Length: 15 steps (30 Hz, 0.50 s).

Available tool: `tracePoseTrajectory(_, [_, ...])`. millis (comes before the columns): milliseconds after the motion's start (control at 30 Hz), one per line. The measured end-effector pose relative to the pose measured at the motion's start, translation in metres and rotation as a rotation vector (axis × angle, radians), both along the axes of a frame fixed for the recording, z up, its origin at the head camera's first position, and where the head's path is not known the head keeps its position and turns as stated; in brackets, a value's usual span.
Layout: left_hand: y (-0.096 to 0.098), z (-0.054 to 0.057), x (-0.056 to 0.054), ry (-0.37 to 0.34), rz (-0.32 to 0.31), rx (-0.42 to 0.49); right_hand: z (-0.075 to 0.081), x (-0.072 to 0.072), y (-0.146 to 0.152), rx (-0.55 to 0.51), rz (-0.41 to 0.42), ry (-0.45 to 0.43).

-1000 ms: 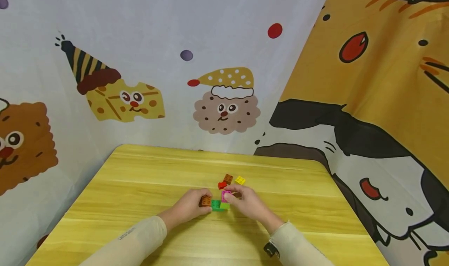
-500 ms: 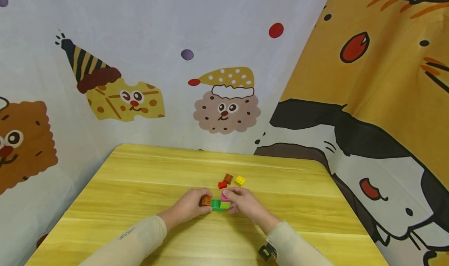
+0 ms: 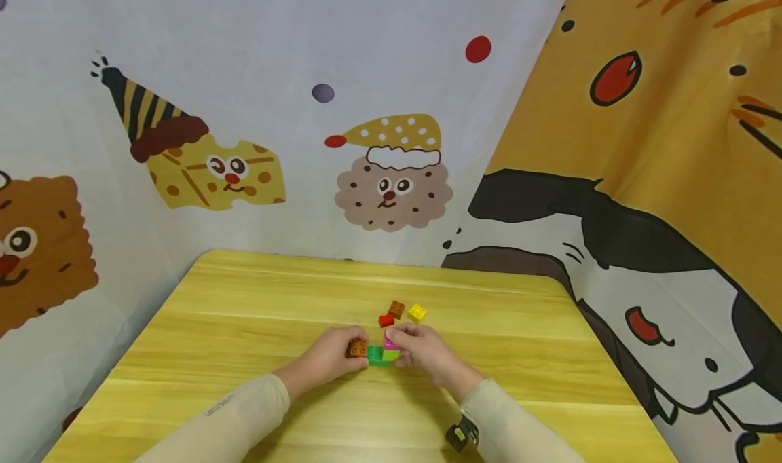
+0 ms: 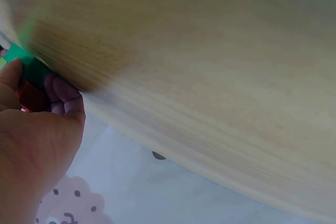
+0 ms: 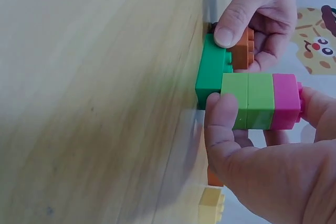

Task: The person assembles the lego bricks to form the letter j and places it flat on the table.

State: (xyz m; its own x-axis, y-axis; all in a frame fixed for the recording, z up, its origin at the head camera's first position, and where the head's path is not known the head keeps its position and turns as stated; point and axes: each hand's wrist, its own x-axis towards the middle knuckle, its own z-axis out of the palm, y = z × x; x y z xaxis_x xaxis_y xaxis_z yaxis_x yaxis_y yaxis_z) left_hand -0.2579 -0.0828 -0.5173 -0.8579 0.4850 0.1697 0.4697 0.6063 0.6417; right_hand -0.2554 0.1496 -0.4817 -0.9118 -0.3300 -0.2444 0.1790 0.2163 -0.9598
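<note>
A long green toy building brick [image 5: 211,66] lies across the front of a small assembly. A brown brick [image 3: 358,348] sits on its left end; two stacked lime bricks [image 5: 247,100] topped by a pink brick [image 5: 285,102] stand on its right end. My left hand [image 3: 330,358] grips the green and brown bricks, thumb on the green one in the right wrist view. My right hand [image 3: 430,354] holds the lime-and-pink stack, a finger on the pink studs and the thumb at the lime base. In the left wrist view, my palm hides most of the assembly.
Behind my hands lie a loose brown brick [image 3: 397,309], a yellow brick [image 3: 417,312] and a red piece [image 3: 386,320]. The wooden table [image 3: 275,293] meets a printed cloth [image 3: 275,76] at the back.
The pink brick has gone down onto the lime bricks, its studs now covered by my right fingers. My right thumb has shifted lower on the stack. My left hand has stayed in place.
</note>
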Motion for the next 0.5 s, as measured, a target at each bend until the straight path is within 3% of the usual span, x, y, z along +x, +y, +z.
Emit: tracePoseTrajectory(500, [0.0004, 0.0024, -0.0009, 0.0, -0.007, -0.001, 0.0018, -0.0019, 0.0014, -0.071, 0.007, -0.053])
